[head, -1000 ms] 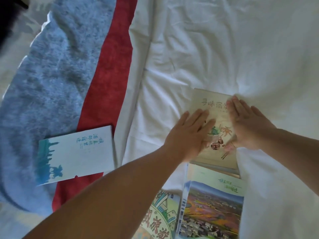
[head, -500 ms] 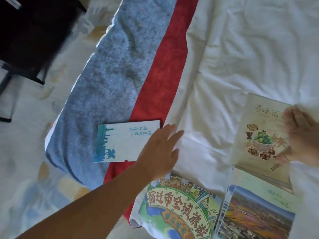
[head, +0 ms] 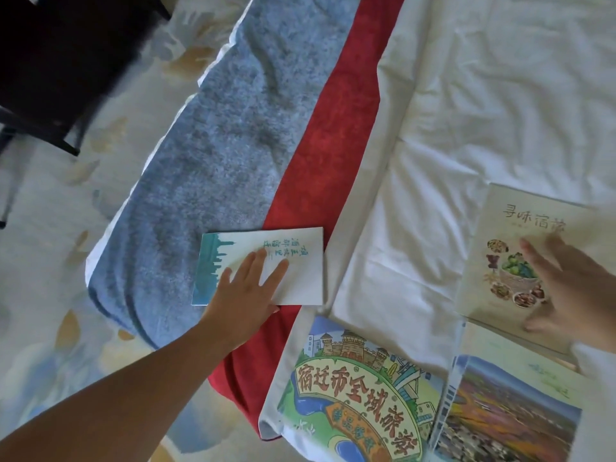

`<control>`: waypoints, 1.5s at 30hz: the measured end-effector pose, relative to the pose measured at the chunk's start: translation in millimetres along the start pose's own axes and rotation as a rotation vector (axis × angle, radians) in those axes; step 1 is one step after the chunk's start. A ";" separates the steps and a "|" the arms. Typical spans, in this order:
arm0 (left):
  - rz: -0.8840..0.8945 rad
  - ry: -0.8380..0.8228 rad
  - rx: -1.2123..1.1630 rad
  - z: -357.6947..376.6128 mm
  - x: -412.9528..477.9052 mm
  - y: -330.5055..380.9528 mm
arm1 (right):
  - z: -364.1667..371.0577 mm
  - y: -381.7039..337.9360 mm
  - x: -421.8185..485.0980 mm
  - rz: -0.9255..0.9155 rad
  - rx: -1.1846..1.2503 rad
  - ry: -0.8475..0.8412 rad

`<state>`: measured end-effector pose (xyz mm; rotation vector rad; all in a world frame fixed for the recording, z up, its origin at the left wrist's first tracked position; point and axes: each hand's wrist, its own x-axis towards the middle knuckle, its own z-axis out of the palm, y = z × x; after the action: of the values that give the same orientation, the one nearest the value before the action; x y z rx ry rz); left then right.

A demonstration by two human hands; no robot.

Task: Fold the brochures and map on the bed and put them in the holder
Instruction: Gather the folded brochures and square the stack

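A white brochure with a teal skyline (head: pixel 300 268) lies on the blue and red bed runner. My left hand (head: pixel 248 295) rests flat on it, fingers spread. At the right a beige food brochure (head: pixel 506 235) lies folded on the white sheet, and my right hand (head: pixel 570 291) lies flat on its right side with straight fingers. Below it sits a brochure with an aerial landscape photo (head: pixel 506 415). A colourful cartoon map (head: pixel 360 391) lies at the bottom centre. No holder is in view.
The white duvet (head: pixel 483 95) fills the upper right. The blue runner (head: pixel 216 145) hangs over the bed's edge above patterned carpet (head: pixel 50 278). Dark furniture (head: pixel 60 61) stands at the top left.
My left hand left the beige brochure, swept left and landed on the teal-and-white brochure. The view swung left, showing the carpet and dark furniture. My right hand stays on the beige brochure.
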<state>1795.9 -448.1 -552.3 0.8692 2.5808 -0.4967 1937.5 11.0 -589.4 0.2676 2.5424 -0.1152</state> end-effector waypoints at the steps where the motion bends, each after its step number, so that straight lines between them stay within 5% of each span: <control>1: 0.024 0.036 0.003 -2.1 -0.6 0.5 | -3.9 -6.4 -3.8 0.021 -0.006 0.015; 4: 0.158 0.254 -0.022 -10.2 -0.8 -1.0 | -12.0 -16.2 -9.5 0.055 -0.029 0.035; 7: 0.095 0.468 -0.296 -39.1 -1.4 3.9 | -18.6 -22.0 -13.8 0.060 -0.055 0.029; 15: 0.005 0.705 -0.916 -157.0 27.3 39.5 | -28.3 -32.3 -21.6 0.082 -0.049 -0.009; 19: -0.148 0.405 -1.617 -170.9 58.4 61.1 | -30.3 -33.4 -23.1 0.087 -0.051 -0.011; 22: -0.224 0.189 -1.813 -169.3 68.9 74.5 | -30.3 -34.0 -22.9 0.095 -0.057 -0.012; 32: -0.300 0.110 -1.814 -165.0 77.1 92.0 | -25.6 -29.7 -21.3 0.106 -0.045 0.001; 42: -0.335 0.068 -1.764 -154.9 58.0 117.3 | -45.0 -17.4 -15.8 0.112 0.056 -0.167; 45: -0.326 0.028 -1.771 -143.2 43.4 131.3 | -57.4 -30.9 -21.8 0.076 0.250 -0.015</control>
<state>1813.4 -265.6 -474.8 -0.2088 1.9774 1.5105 1917.7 -14.8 -528.9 0.4573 2.4978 -0.4051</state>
